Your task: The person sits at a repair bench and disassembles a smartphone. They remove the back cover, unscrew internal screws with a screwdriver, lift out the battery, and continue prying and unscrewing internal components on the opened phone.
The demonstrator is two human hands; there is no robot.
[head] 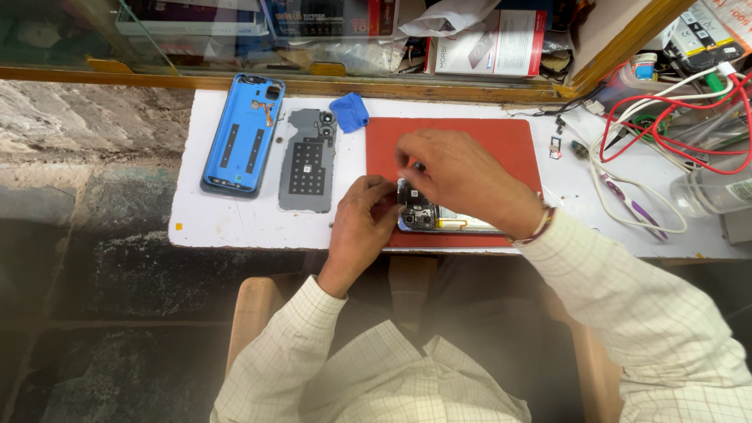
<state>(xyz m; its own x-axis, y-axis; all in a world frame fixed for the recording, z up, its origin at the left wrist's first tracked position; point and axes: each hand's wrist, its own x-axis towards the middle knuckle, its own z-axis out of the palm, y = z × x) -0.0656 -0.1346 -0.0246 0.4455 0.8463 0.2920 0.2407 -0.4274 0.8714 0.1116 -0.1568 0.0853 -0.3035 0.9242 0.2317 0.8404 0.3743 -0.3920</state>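
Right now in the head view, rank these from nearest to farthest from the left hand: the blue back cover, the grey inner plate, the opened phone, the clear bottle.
1. Opened phone, touching the left hand on the red mat.
2. Grey inner plate, just to its left.
3. Blue back cover, farther left.
4. Clear bottle, far right edge.
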